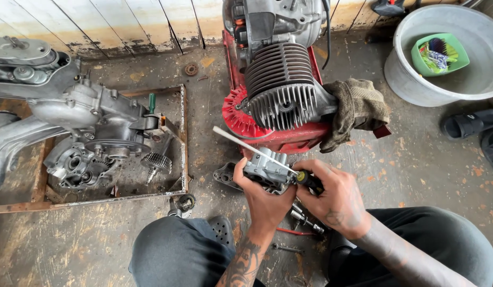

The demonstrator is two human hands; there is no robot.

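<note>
Two hands are busy right in front of the engine [281,85], low in the head view. Left hand [262,194] has its fingers wrapped tight round a small grey carburetor [265,169], holding it up off the floor just below the engine's finned cylinder. Right hand [336,199] is clamped on a screwdriver [257,151] with a black and yellow handle; the thin shaft runs up and left across the top of the carburetor, tip pointing away from the engine's red fan cover [238,119]. Can't tell exactly where the shaft touches the carb, the hand hides that bit.

Engine sits on a red frame on the concrete floor [416,159], with a dirty rag [358,106] stuffed against its right side. Well to the left of the engine there's a shallow metal tray [183,138] holding a big aluminium crankcase [87,122] and a gear shaft [156,162]. To the right of the engine, further back, a grey tub [416,85] with a green bowl [437,53] inside it, and a black sandal [469,123] just below that. Under the hands, on the floor between the knees, a few sockets [305,218] and bits lie about, near the engine's front edge. Person's in dark trousers, squatting.
</note>
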